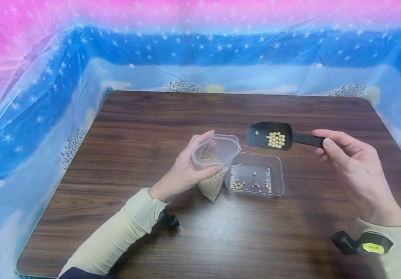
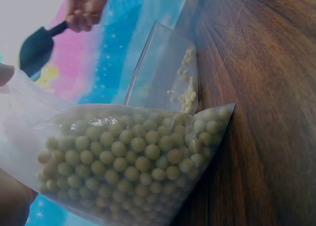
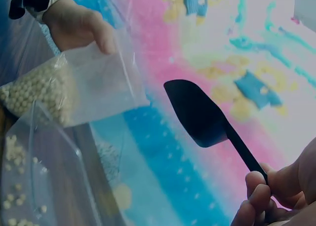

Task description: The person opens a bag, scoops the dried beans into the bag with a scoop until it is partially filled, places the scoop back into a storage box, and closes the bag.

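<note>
My left hand [image 1: 186, 164] grips a clear plastic bag [image 2: 123, 157] near its top, with the thumb on the near side and the mouth spread wide. Round pale yellow beans fill the bag's lower part, and its bottom corner meets the table. In my right hand [image 1: 354, 166] is the handle of a black scoop [image 1: 270, 133], pinched between thumb and fingers. The scoop hangs level, right of the bag's mouth, with a small heap of beans [image 1: 276, 140] in it. Below the scoop stands a clear plastic tray [image 1: 279, 182] with scattered beans on its floor.
The wood-grain table [image 1: 151, 120] spreads under everything. Around its back and sides hangs a pink and blue cloth [image 1: 200, 46] with snowflakes. Black wrist devices sit at both sleeves, one [image 1: 347, 242] by the right cuff.
</note>
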`<state>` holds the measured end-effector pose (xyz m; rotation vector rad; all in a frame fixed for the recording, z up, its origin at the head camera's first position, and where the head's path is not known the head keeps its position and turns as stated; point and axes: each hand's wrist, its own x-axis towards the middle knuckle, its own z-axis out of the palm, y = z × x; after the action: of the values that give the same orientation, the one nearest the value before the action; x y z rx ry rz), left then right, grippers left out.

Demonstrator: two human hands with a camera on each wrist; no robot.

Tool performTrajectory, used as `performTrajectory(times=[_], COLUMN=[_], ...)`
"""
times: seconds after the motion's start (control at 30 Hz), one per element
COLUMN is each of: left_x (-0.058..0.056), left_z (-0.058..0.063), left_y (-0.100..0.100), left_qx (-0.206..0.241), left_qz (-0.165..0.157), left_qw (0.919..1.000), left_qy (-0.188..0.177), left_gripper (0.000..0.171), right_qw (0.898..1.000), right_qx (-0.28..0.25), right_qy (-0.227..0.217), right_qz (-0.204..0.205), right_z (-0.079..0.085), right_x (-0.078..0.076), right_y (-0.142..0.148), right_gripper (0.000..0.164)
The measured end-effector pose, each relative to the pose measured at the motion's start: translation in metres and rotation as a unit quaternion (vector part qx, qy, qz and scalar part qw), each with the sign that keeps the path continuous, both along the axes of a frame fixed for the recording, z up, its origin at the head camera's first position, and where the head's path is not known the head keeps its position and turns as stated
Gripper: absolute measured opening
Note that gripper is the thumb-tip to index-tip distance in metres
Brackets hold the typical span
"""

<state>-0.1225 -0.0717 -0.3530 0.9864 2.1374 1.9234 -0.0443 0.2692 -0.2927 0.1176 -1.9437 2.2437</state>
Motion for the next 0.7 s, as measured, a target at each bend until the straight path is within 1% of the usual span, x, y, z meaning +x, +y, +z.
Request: performTrajectory(times=[0.07,0.13,0.17,0.23,0.33,0.4,0.5,0.53,0.63,0.7], left_x=[0.000,0.000,0.000,0.000,0.000,0.000,0.000,0.000,0.000,0.000], left_z=[0.001,0.001,0.001,0.001,0.001,0.001,0.001,0.001,0.001,0.001], left_y=[0.000,-0.001,-0.001,-0.001,-0.001,-0.001,-0.001,-0.001,-0.001,-0.002], left_qx=[-0.003,-0.005,-0.006,-0.011,-0.017,-0.017,-0.014,-0.013,-0.013,-0.017], left_qz=[0.001,0.001,0.001,0.002,0.005,0.005,0.004,0.003,0.002,0.004], left_qw=[1.0000,1.0000,1.0000,0.9999,0.9997,0.9997,0.9997,0.9997,0.9997,0.9995], left_qy=[0.002,0.003,0.004,0.009,0.015,0.018,0.018,0.018,0.019,0.024], left_gripper=[0.081,0.081,0.081,0.082,0.082,0.082,0.082,0.082,0.082,0.081], right_qw=[0.999,0.995,0.992,0.983,0.963,0.950,0.933,0.926,0.902,0.881], right_qx=[0.043,0.091,0.114,0.170,0.246,0.286,0.322,0.334,0.370,0.396], right_qy=[0.008,0.019,0.026,0.041,0.069,0.085,0.117,0.132,0.179,0.217], right_qz=[-0.020,-0.038,-0.045,-0.060,-0.079,-0.093,-0.109,-0.115,-0.130,-0.141], right_z=[0.009,0.018,0.022,0.030,0.037,0.039,0.041,0.041,0.045,0.047], right_x=[0.000,0.000,0.000,0.001,0.002,0.003,0.006,0.007,0.011,0.013], right_y=[-0.008,-0.016,-0.019,-0.027,-0.036,-0.043,-0.051,-0.054,-0.064,-0.070], right_gripper=[0.027,0.027,0.027,0.026,0.026,0.025,0.024,0.024,0.027,0.028])
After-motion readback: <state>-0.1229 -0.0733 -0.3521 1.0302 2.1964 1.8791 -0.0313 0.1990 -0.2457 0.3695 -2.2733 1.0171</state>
